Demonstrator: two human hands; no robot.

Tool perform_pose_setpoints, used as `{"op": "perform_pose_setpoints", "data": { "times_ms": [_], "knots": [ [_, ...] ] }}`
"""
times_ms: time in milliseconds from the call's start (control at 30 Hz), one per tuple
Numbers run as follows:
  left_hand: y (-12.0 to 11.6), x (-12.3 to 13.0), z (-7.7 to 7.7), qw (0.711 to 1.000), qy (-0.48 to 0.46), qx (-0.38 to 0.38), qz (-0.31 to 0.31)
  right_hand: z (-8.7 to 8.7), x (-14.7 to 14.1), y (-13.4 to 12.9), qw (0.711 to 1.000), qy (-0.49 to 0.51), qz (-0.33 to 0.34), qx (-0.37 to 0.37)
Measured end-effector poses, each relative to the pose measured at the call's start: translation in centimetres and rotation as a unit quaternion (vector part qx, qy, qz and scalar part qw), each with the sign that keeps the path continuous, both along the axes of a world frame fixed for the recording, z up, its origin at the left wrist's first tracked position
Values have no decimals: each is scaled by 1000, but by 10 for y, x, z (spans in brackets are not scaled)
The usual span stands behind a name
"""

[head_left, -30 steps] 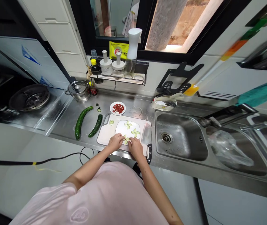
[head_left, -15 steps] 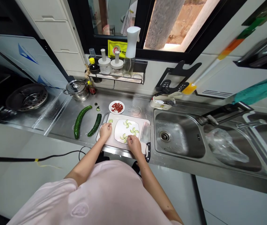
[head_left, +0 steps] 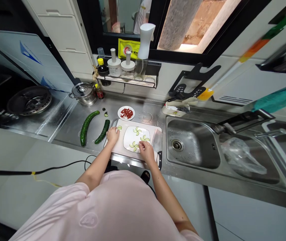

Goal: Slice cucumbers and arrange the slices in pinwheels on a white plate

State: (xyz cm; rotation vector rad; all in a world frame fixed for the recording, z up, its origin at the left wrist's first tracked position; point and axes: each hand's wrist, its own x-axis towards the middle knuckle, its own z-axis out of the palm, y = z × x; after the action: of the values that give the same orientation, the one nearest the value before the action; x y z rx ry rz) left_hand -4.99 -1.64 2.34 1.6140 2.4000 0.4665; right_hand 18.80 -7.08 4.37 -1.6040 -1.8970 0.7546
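Note:
My left hand (head_left: 112, 136) rests bunched on the white cutting board (head_left: 115, 149), just short of a lone cucumber slice (head_left: 119, 128). My right hand (head_left: 146, 151) lies at the near rim of a white plate (head_left: 136, 139), close to pinwheels of cucumber slices (head_left: 134, 145). A cleaver (head_left: 157, 140) lies along the board's right side, its black handle toward me. Left of the board are a whole green cucumber (head_left: 86, 128) and a cut cucumber piece (head_left: 102, 132). Behind the board sits a small plate of chopped red chilli (head_left: 126, 113).
A lidded steel pot (head_left: 82, 93) stands beside a stove with a metal grate (head_left: 29, 100). To the right is a steel sink (head_left: 190, 144) holding a plastic bag (head_left: 240, 156). A wall shelf (head_left: 126, 80) carries bottles and jars. A black cable (head_left: 45, 171) runs across the foreground.
My left hand has moved from the plate to the board's left part, near the lone slice. My right hand has shifted only slightly along the plate's near rim.

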Motion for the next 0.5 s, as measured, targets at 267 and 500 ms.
{"op": "perform_pose_setpoints", "data": {
  "times_ms": [267, 500],
  "knots": [
    [4, 3, 3, 1000, -14, -14, 22, -1, 10, -7, 999, 28, -26, 1],
    [4, 6, -1, 998, -52, 23, 22, -2, 17, -10, 999, 25, -45, -5]
  ]
}}
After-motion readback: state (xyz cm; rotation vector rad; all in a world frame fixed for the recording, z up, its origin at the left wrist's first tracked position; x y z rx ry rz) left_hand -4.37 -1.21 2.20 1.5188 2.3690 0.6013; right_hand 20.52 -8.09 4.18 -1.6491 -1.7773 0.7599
